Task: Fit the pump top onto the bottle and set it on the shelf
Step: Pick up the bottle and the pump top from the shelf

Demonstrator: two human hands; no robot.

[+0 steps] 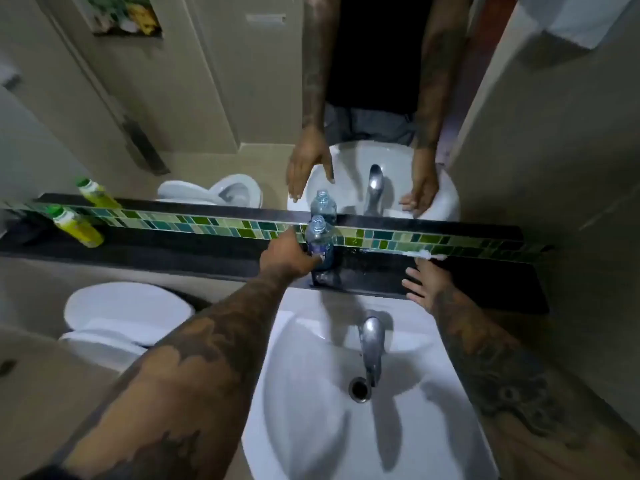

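A clear plastic bottle [319, 242] with a purple label stands upright on the black shelf [194, 252] behind the sink, its neck uncapped. My left hand [289, 254] reaches to its left side; the fingertips touch the bottle, and the mirror shows the fingers straight, not wrapped around it. My right hand [427, 284] lies flat on the shelf to the right with its fingers spread, holding nothing. A small white object [424, 254] sits at the foot of the tile strip just past those fingertips; I cannot tell what it is. No pump top is clearly visible.
A white sink [311, 393] with a chrome tap [370, 344] lies below the shelf. A yellow bottle with a green cap [78, 226] stands at the shelf's left end. A toilet [121, 317] is at lower left. A mirror [374, 98] rises above the green tile strip [207, 226].
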